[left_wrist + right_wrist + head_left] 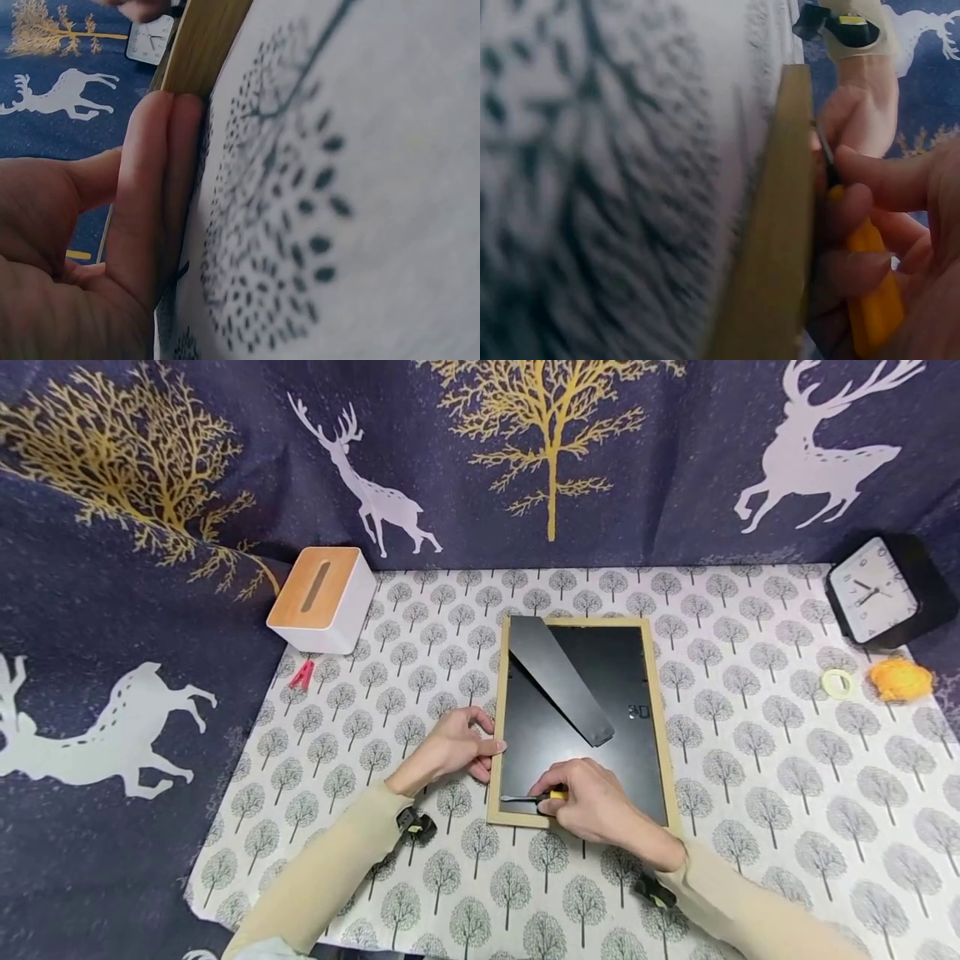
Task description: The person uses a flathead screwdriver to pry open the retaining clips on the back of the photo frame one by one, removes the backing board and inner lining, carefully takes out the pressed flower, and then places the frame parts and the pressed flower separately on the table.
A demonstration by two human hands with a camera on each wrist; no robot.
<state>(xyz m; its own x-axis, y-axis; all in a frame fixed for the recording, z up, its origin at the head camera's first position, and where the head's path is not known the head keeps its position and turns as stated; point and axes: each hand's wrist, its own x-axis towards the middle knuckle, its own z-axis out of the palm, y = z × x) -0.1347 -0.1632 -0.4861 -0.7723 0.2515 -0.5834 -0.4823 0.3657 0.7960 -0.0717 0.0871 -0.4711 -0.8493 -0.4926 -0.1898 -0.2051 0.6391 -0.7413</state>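
A picture frame (661, 727) with a pale wooden border lies back side up. On its black backing board (536, 710), a flat dark grey stand leg (558, 677) runs diagonally. My left hand (455, 743) is at the frame's left side, thumb on the wooden edge. In the left wrist view, straight fingers (146, 180) touch the outer side of the border (206, 45). My right hand (592, 797) grips a screwdriver (517, 798) low over the board. Its shaft points left, tip near the frame's lower left corner. The yellow handle (876, 307) shows between the fingers in the right wrist view.
A white tissue box (352, 610) with a wood-look lid and a red clip (302, 675) are at the left. Toward the right stand a black-cased clock (873, 589), a pale tape roll (837, 684) and an orange bundle (900, 680). A tree-print cloth (720, 827) covers the table.
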